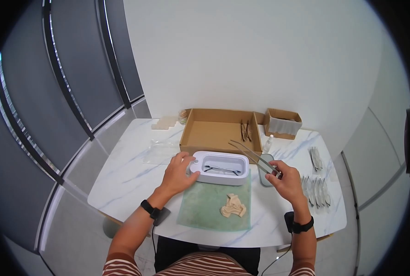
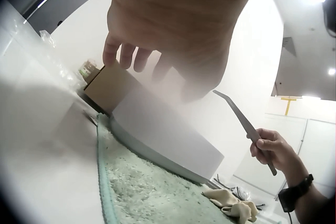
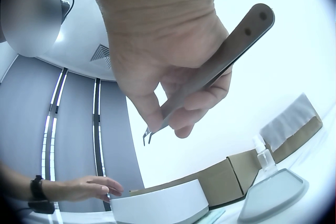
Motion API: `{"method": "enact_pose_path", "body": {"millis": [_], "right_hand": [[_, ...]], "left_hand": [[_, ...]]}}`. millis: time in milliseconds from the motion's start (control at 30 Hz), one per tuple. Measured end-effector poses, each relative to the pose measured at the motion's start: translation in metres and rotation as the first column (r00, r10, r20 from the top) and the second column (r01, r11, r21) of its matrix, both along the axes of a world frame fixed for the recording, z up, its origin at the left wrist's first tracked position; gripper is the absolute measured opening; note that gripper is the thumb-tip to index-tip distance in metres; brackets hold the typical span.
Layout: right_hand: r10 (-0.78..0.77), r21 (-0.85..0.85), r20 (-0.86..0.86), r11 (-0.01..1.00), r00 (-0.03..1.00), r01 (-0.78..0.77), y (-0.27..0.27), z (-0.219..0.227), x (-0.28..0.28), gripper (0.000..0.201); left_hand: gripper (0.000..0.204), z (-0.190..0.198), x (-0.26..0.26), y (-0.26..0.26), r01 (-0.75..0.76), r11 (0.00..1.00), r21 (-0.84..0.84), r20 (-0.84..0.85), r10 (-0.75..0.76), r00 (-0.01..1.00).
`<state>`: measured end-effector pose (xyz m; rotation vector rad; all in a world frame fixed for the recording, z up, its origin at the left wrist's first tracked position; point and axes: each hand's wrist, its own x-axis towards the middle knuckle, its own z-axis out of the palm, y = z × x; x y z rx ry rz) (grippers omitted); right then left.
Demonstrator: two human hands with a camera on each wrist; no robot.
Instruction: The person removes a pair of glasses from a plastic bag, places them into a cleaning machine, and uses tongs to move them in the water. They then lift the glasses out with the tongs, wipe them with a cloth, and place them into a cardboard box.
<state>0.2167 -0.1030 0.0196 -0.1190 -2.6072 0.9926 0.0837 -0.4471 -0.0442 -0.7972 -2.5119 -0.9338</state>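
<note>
From where I stand, the person's left arm stretches forward across the table, and the left hand (image 1: pixel 176 174) lies over the left end of a white machine (image 1: pixel 214 181), palm down. Its fingers are loosely spread and hold nothing; whether one presses the round button (image 1: pixel 196 161) there, I can't tell. The right forearm comes up on the other side, wrist lifted, and the right hand (image 1: pixel 285 181) pinches a pair of tweezers (image 3: pixel 231 50) between thumb and fingers. The bent tips stand apart and point away from the body, above the machine's far right side.

The tweezers are metallic grey, long and slim, with a rounded back end. Dark-framed glasses (image 1: pixel 222 170) lie crosswise in the machine's oblong basin. The machine has rounded corners and stands at the far edge of a pale green towel (image 1: pixel 196 207), where a crumpled beige cloth (image 1: pixel 233 206) rests.
</note>
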Motion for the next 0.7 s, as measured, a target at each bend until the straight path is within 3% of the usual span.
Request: {"method": "enact_pose_path", "body": {"millis": [67,367,700], "right_hand": [[0.006,0.012,0.006,1.000,1.000,-0.006,0.001,-0.002,-0.002,0.037],[0.015,0.037,0.050,0.999,0.999,-0.017,0.006,-0.009,-0.008,0.036],[0.045,0.169,0.115,0.984,0.992,-0.064,0.007,0.007,-0.016,0.036]], "left_hand": [[0.051,0.001,-0.002,0.000,0.011,0.991,-0.131,-0.013,-0.013,1.000],[0.052,0.006,-0.002,0.004,-0.024,0.959,-0.283,-0.121,-0.010,0.993],[0.053,0.003,-0.006,0.002,-0.007,0.963,-0.270,-0.059,-0.009,0.998]]}}
